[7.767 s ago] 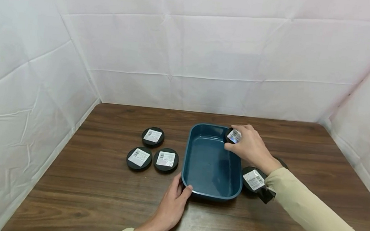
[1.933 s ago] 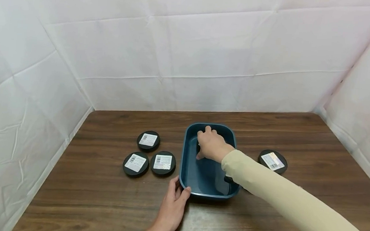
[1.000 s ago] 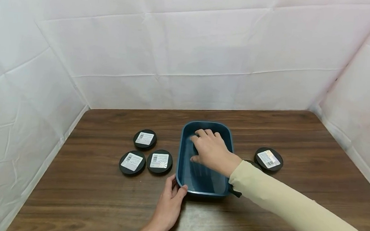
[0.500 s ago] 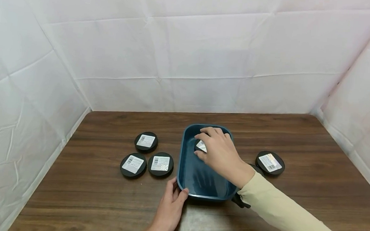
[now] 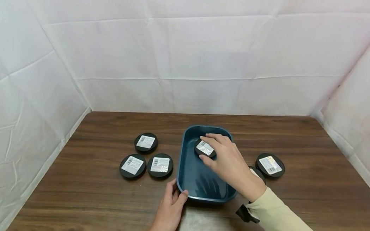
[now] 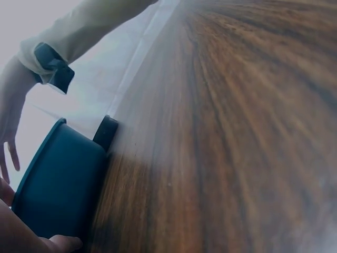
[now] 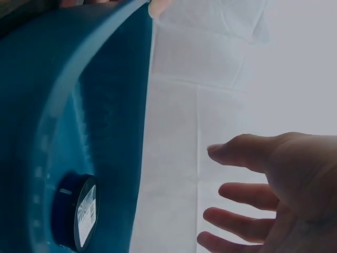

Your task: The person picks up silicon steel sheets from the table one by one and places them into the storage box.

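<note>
Black puck (image 5: 205, 148), label up, lay inside the blue tray (image 5: 199, 187), toward its far end; the right wrist view showed it flat against the tray floor (image 7: 79, 216). My right hand (image 5: 229, 164) hovered just over it, fingers spread and relaxed, gripping nothing. My left hand (image 5: 170, 210) held the tray's near left corner, thumb hooked over the rim, fingers curled under it. The tray sat mid-surface (image 5: 103, 202). Two more pucks lay just right of the tray, one (image 5: 270, 165) in plain sight, the other (image 5: 258, 172) largely hidden behind my wrist. Three pucks (image 5: 146, 142) (image 5: 132, 166) (image 5: 160, 165) were clustered to the tray's left.

Judgement: step in hand was release of one puck into the tray. Next move would call for lifting the right hand over the rim to the nearest puck on the right, with the left hand bracing the tray.
</note>
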Motion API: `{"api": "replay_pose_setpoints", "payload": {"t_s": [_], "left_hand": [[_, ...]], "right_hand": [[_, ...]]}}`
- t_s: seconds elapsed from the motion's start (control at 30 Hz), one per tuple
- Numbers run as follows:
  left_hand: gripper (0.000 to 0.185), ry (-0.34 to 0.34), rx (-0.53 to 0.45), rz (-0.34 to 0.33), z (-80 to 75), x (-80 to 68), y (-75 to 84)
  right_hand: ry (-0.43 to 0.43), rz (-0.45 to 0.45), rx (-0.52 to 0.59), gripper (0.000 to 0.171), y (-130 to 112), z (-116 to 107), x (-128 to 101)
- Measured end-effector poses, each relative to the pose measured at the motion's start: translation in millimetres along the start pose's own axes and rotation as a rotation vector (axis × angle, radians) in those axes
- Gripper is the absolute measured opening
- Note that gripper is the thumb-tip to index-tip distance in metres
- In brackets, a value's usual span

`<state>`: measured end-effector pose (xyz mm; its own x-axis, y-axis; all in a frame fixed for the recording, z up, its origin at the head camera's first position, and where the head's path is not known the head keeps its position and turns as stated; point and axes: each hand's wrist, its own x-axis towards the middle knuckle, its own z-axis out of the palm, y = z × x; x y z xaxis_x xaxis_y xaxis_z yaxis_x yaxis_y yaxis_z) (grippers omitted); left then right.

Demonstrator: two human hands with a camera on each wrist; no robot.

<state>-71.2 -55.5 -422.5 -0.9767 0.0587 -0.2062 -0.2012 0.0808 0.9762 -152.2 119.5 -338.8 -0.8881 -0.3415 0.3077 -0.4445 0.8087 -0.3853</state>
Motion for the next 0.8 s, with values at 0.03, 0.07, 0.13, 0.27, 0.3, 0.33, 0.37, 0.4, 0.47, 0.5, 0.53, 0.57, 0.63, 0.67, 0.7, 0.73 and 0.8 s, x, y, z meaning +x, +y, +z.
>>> {"api": "replay_pose_setpoints", "payload": {"t_s": [0.03, 0.07, 0.13, 0.27, 0.3, 0.33, 0.37, 0.4, 0.47, 0.5, 0.53, 0.57, 0.63, 0.67, 0.7, 0.73, 0.8], "left_hand": [[0.061, 0.001, 0.001, -0.004, 0.1, -0.3, -0.1], [0.061, 0.001, 0.000, -0.005, 0.0, -0.4, 0.0], [0.061, 0.001, 0.000, -0.003, -0.1, -0.6, -0.2], [0.061, -0.007, -0.001, 0.003, -0.7, -0.7, -0.2], [0.062, -0.009, -0.001, 0.003, -0.8, -0.6, -0.2], [0.062, -0.011, 0.000, 0.003, -1.0, -0.6, -0.1], [0.062, -0.012, 0.001, 0.007, -1.2, -0.5, -0.3], [0.062, -0.012, 0.002, 0.008, -1.3, -0.6, -0.2], [0.062, -0.010, 0.006, 0.011, -1.5, -0.5, -0.1], [0.062, -0.008, 0.008, 0.011, -1.5, -0.5, -0.3], [0.062, -0.005, 0.011, 0.010, -1.4, -0.7, -0.3], [0.062, -0.003, 0.014, 0.013, -1.2, -0.9, -0.4], [0.061, 0.005, 0.019, 0.011, -0.4, -1.1, -0.7], [0.061, 0.007, 0.019, 0.014, 0.1, -1.4, -0.9], [0.061, 0.010, 0.021, 0.017, 0.5, -1.6, -1.1], [0.060, 0.013, 0.024, 0.021, 0.7, -1.7, -1.3], [0.059, 0.015, 0.022, 0.029, 1.0, -1.5, -1.6]], "right_hand": [[0.008, 0.000, 0.011, 0.054, -0.4, -0.1, -0.7], [0.014, 0.000, 0.019, 0.054, -1.0, -0.4, -1.3], [0.028, -0.003, 0.036, 0.053, -2.2, -1.1, -2.8], [0.062, -0.005, 0.075, 0.051, -3.6, -1.8, -7.5], [0.075, -0.008, 0.085, 0.050, -3.6, -2.0, -8.9], [0.088, -0.012, 0.092, 0.049, -3.6, -2.1, -10.4], [0.099, -0.013, 0.100, 0.049, -3.7, -2.2, -11.7], [0.110, -0.017, 0.106, 0.048, -3.6, -2.5, -13.0], [0.121, -0.017, 0.121, 0.048, -3.6, -3.7, -15.9], [0.124, -0.016, 0.128, 0.047, -3.6, -4.6, -17.7], [0.121, -0.010, 0.134, 0.048, -3.5, -5.6, -19.6], [0.117, -0.005, 0.138, 0.048, -3.4, -6.7, -21.8], [0.109, 0.002, 0.144, 0.050, -2.9, -8.8, -26.8], [0.109, 0.002, 0.145, 0.050, -2.4, -9.7, -29.5], [0.114, 0.002, 0.146, 0.050, -1.7, -10.3, -32.2], [0.123, -0.002, 0.144, 0.051, -0.9, -10.8, -34.8], [0.149, -0.014, 0.146, 0.050, 1.0, -11.5, -39.7]]}}
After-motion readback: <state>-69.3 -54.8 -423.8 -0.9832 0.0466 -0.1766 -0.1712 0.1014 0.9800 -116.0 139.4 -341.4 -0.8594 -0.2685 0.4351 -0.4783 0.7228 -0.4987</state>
